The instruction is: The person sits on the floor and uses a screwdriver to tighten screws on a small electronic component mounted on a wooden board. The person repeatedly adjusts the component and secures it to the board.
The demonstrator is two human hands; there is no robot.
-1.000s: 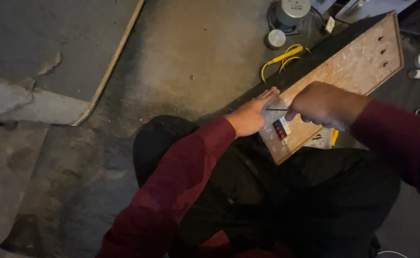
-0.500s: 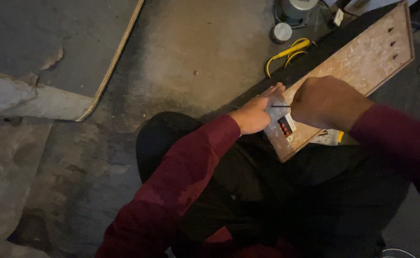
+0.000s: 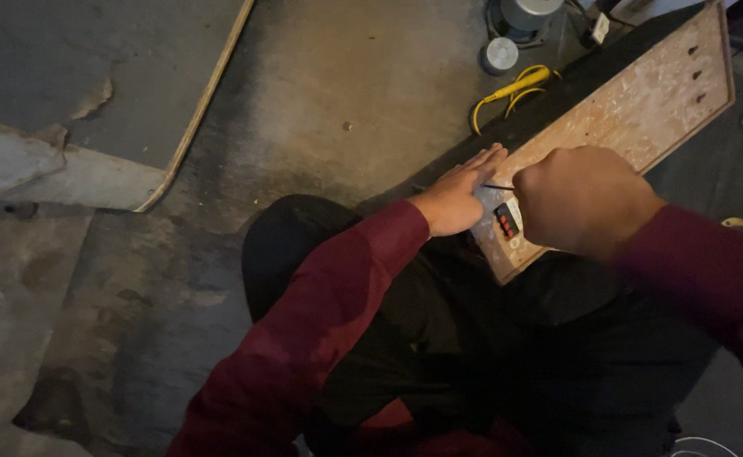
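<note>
left hand flat, fingers open on board | right hand fisted, seemingly gripping thin tool

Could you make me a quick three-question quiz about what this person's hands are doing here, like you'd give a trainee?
1. True or false: the left hand lies flat, fingers extended, on the wooden board.
2. What does the right hand hold? A) a thin dark tool B) a hammer C) a cup
3. What colour is the cable on the concrete floor beyond the board?

Key: 1. True. 2. A; its tip points toward the left hand, above a small dark device with red buttons. 3. Yellow.
</note>
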